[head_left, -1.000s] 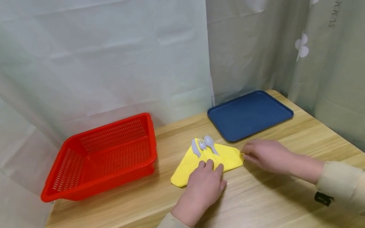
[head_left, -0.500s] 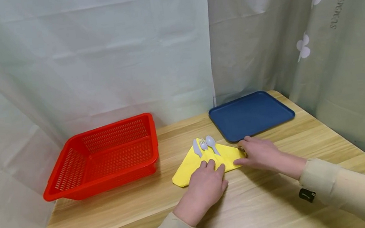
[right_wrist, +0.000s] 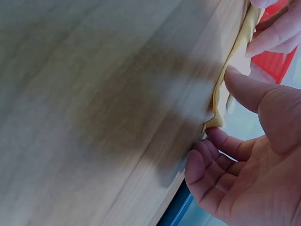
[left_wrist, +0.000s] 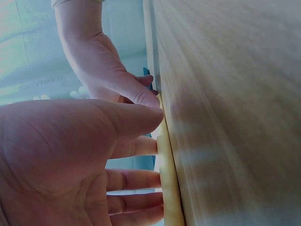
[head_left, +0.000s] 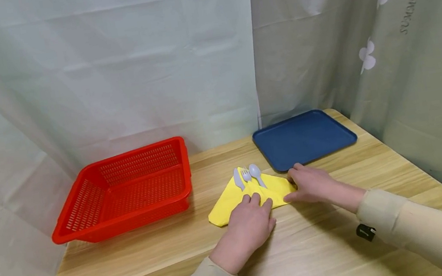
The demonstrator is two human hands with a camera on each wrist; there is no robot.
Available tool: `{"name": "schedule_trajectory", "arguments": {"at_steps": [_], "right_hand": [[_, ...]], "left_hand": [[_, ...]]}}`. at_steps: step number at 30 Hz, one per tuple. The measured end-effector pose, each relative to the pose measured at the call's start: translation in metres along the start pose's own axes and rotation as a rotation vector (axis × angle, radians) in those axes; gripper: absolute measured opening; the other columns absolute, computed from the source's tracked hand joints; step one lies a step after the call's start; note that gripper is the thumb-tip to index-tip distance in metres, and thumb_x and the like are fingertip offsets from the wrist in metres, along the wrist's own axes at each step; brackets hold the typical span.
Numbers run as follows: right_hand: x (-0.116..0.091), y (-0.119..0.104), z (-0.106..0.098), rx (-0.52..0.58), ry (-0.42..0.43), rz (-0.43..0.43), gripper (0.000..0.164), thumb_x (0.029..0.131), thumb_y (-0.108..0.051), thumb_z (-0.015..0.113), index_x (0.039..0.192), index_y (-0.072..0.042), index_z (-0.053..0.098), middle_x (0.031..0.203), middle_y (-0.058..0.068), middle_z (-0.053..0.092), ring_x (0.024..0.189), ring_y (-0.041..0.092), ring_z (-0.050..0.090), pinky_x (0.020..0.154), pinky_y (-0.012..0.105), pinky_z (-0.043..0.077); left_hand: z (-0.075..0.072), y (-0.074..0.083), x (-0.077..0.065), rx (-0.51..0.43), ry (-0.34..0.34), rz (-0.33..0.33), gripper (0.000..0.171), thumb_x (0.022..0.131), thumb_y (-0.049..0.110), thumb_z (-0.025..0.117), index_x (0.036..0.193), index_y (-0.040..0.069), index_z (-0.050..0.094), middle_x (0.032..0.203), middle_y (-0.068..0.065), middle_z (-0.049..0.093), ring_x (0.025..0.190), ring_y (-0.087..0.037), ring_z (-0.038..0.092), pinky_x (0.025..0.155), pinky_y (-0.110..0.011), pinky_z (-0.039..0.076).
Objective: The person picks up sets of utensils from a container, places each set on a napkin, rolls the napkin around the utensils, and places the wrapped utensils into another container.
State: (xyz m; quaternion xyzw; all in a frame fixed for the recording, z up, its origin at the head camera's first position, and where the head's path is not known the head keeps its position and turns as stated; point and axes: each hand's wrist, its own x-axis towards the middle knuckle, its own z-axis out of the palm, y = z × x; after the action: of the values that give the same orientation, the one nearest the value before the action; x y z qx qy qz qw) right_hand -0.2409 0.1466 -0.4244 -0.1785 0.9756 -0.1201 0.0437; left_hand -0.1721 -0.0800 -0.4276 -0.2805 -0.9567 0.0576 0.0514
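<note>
A yellow napkin point(head_left: 224, 206) lies folded on the wooden table, with its right end turned over. Out of its top fold stick a pale plastic knife point(head_left: 238, 179), fork point(head_left: 246, 175) and spoon point(head_left: 256, 173); their handles are hidden in the cloth. My left hand point(head_left: 250, 223) presses the fold with its fingertips, the fingers nearly straight in the left wrist view. At the napkin's right end, my right hand point(head_left: 310, 184) has thumb and forefinger curved round the turned-over corner. The thumb point(right_wrist: 242, 87) touches the front edge, while the other fingers curl beyond the end.
At the left stands a red perforated basket point(head_left: 122, 222), nothing inside it. Behind the right hand, a dark blue tray point(head_left: 303, 138) lies near the table's back right corner. Curtains point(head_left: 131, 75) close off the back and both sides.
My right hand has gone from pinching the napkin's right tip to spreading round that end, shifting slightly left. The tip now lies folded in. My left hand stays on the fold.
</note>
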Motion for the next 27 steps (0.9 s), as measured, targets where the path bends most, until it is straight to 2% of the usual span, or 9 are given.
{"name": "schedule_trajectory", "arguments": {"at_steps": [4,7,14,20,27], "right_hand": [[0.004,0.002,-0.002,0.054,-0.046,0.008,0.050,0.088,-0.049,0.093,0.106,-0.009,0.068,0.094,0.003,0.053,0.079,0.020,0.052,0.068,0.036,0.045],[0.007,0.003,-0.002,0.094,-0.079,0.018,0.050,0.088,-0.047,0.093,0.107,-0.008,0.067,0.096,0.005,0.054,0.081,0.021,0.053,0.071,0.037,0.047],[0.013,0.004,-0.002,0.172,-0.096,-0.012,0.067,0.086,-0.040,0.096,0.132,0.000,0.067,0.110,0.008,0.061,0.095,0.022,0.059,0.086,0.044,0.056],[0.015,0.004,-0.005,0.190,-0.133,-0.019,0.054,0.088,-0.037,0.094,0.120,-0.002,0.070,0.106,0.007,0.059,0.089,0.022,0.056,0.081,0.040,0.052],[0.012,0.002,-0.007,0.248,-0.161,-0.004,0.038,0.090,-0.030,0.093,0.105,-0.010,0.064,0.090,0.003,0.060,0.080,0.020,0.054,0.071,0.035,0.044]], "left_hand": [[0.001,0.000,0.000,0.009,0.031,0.004,0.042,0.104,0.044,0.075,0.138,0.019,0.074,0.115,-0.008,0.066,0.099,-0.025,0.060,0.072,-0.035,0.056],[0.002,-0.001,0.000,0.005,0.030,0.002,0.042,0.104,0.043,0.075,0.138,0.019,0.074,0.115,-0.008,0.066,0.099,-0.025,0.060,0.071,-0.035,0.056],[0.001,0.000,-0.001,-0.005,0.001,-0.008,0.044,0.105,0.045,0.074,0.140,0.020,0.073,0.117,-0.008,0.065,0.100,-0.025,0.060,0.071,-0.035,0.057],[0.001,0.000,-0.001,0.003,0.010,-0.003,0.044,0.105,0.044,0.074,0.141,0.020,0.072,0.117,-0.008,0.065,0.100,-0.025,0.059,0.072,-0.035,0.057],[0.001,0.000,-0.001,0.014,0.015,0.005,0.043,0.104,0.044,0.074,0.140,0.020,0.073,0.115,-0.008,0.065,0.099,-0.024,0.059,0.072,-0.034,0.056]]}}
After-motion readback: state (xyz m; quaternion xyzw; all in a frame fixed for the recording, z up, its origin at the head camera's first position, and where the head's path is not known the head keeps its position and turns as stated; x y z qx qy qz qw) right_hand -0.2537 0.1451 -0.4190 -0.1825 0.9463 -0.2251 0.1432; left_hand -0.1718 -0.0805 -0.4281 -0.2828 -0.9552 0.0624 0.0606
